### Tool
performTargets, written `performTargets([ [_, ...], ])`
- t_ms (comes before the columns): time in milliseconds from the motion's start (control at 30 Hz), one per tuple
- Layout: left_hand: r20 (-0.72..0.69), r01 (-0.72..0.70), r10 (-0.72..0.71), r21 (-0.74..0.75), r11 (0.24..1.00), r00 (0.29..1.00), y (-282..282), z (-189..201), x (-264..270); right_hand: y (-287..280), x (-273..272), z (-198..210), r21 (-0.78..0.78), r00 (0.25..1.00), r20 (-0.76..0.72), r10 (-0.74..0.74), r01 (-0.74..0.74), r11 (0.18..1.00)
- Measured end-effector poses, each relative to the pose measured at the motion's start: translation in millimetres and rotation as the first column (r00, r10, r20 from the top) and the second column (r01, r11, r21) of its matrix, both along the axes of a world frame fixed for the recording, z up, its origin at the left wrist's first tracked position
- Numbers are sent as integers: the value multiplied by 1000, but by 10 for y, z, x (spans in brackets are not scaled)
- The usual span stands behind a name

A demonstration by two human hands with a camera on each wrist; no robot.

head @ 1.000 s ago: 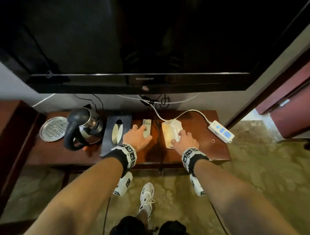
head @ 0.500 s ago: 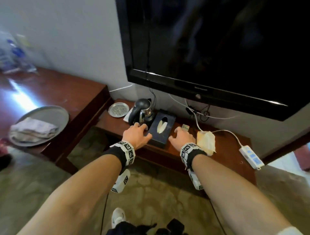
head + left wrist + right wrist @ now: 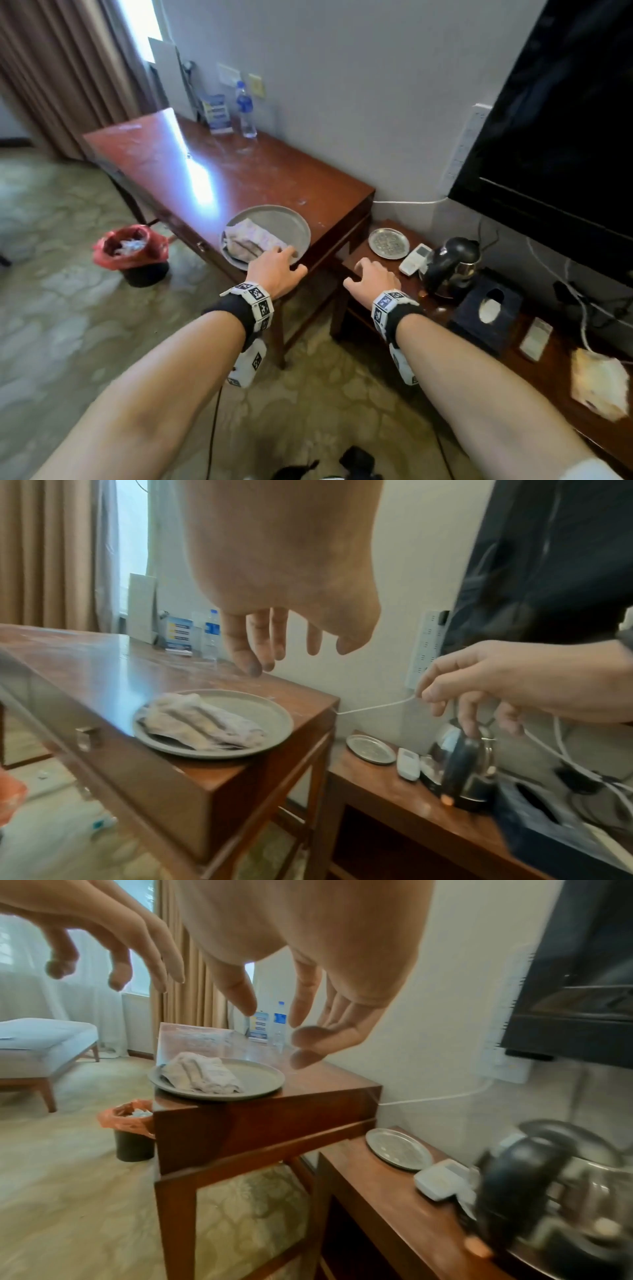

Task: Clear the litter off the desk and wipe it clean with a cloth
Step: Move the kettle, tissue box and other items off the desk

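Note:
The red-brown desk (image 3: 274, 171) carries a grey plate (image 3: 291, 222) with a folded, soiled cloth (image 3: 253, 240) on it; both also show in the wrist views, the cloth (image 3: 198, 723) (image 3: 202, 1074) lying on the plate's left half. My left hand (image 3: 291, 260) hovers over the plate's near rim, fingers relaxed and holding nothing. My right hand (image 3: 359, 274) hangs empty above the left end of the low shelf (image 3: 363, 263), fingers spread. A crumpled yellowish sheet (image 3: 599, 380) lies at the shelf's right end.
A black bin with a red liner (image 3: 132, 253) stands on the floor left of the desk. A water bottle (image 3: 245, 109) and a card stand sit at the desk's back. The shelf holds a small metal tray (image 3: 388, 242), white remote (image 3: 414, 258), kettle (image 3: 448, 267) and tissue box (image 3: 486, 308).
The view has swung left from the TV shelf to the desk. Both hands left the remote and yellowish sheet and moved left; the left one now hovers at the plate.

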State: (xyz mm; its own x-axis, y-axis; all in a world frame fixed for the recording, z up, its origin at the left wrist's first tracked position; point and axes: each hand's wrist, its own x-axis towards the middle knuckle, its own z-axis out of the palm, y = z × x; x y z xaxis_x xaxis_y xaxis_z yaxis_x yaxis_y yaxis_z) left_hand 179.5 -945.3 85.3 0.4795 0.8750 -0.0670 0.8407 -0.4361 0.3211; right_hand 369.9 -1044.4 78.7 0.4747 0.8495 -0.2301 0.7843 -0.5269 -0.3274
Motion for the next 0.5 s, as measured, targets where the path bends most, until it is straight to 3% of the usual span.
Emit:
performTargets([
  [267,-19,-151,150,-25,988,988,1101,36,-1324,1390,-1148,86,1,988,49,148,-148,989],
  [500,-21,-218,217,-9,976,976,1995,51,-1805,2519,-1613,104,19,971,53,232,-233,972],
])
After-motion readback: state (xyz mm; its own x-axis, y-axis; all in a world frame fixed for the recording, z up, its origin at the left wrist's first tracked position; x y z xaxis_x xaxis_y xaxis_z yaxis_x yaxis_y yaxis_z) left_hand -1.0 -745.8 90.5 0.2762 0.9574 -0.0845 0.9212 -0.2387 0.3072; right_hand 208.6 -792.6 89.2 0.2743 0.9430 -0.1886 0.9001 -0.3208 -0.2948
